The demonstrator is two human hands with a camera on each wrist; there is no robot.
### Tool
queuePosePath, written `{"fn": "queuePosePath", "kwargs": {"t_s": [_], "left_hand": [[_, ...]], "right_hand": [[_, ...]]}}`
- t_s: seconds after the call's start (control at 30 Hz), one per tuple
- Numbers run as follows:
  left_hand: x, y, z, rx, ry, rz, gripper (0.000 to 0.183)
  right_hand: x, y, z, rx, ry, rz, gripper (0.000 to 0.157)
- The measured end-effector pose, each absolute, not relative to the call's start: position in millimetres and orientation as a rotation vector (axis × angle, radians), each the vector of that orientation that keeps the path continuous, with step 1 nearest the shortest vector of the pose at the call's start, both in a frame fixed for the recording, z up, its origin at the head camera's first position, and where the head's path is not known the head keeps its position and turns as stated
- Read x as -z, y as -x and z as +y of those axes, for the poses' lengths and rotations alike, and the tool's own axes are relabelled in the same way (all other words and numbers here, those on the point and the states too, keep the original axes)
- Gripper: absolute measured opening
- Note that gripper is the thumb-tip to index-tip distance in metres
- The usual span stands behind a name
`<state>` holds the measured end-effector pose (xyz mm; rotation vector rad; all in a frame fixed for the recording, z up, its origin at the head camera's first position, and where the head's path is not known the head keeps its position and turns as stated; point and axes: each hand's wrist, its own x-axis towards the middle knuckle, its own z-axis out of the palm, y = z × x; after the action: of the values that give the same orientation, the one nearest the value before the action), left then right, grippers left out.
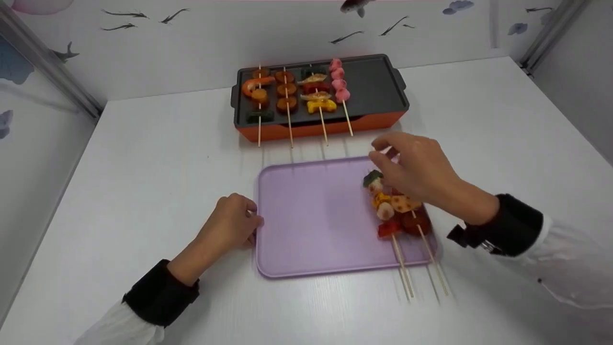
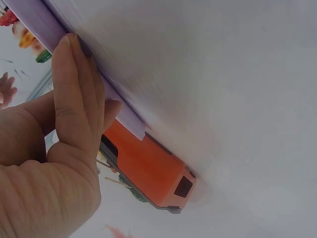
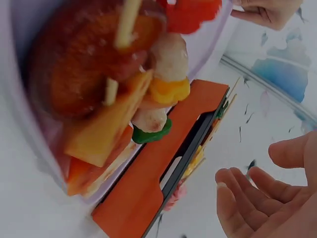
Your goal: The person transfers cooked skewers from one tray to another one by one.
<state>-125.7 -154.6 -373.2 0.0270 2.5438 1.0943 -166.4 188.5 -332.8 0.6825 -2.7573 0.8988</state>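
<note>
My left hand (image 1: 231,221) pinches the left rim of a lilac tray (image 1: 316,220) lying on the table. In the left wrist view, its straight fingers lie along the tray's side, with the thumb tip showing behind them. Over the tray's right end hovers my right hand (image 1: 414,165), its fingers loosely bent. In the right wrist view nothing shows between its thumb and fingers. Beneath it lie toy food skewers: one with green, white, yellow and red pieces (image 3: 171,90), another with a yellow holed slice (image 3: 106,121) and a brown round (image 1: 414,222). Their sticks overhang the front rim. My right hand partly hides them.
Behind the tray stands an orange grill (image 1: 330,125) with a dark plate (image 1: 371,81). Several skewers lie on it, among them a pink one (image 1: 339,84) and one with an orange shrimp (image 1: 254,85); their sticks jut over its front. A patterned wall panel (image 1: 287,33) rises behind.
</note>
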Motion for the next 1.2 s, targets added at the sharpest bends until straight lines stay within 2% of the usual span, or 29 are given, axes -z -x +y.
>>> {"fn": "queuePosePath", "kwargs": {"t_s": [0.27, 0.5, 0.7, 0.87, 1.03, 1.2], "left_hand": [[375.0, 125.8, -153.9, -1.09, -0.03, 2.551, 0.007], [376.3, 126.3, -152.7, -1.072, -0.025, 2.548, 0.007], [377.8, 126.1, -153.6, -1.07, -0.047, 2.577, 0.007], [378.5, 125.7, -153.8, -1.068, -0.051, 2.591, 0.007], [377.1, 125.7, -153.5, -1.09, -0.037, 2.578, 0.006], [375.1, 125.8, -154.2, -1.119, -0.031, 2.555, 0.015]], "right_hand": [[322.0, 221.4, 172.8, -1.654, -0.187, -2.872, 0.046], [324.8, 249.6, 163.6, -2.318, 0.158, -2.656, 0.06], [330.3, 260.4, 157.8, -2.69, 0.393, -2.364, 0.047], [332.8, 264.0, 152.5, -2.739, 0.371, -2.274, 0.035], [330.5, 266.5, 152.3, -2.706, 0.306, -2.272, 0.036], [324.6, 265.8, 157.2, -2.699, 0.29, -2.296, 0.036]]}}
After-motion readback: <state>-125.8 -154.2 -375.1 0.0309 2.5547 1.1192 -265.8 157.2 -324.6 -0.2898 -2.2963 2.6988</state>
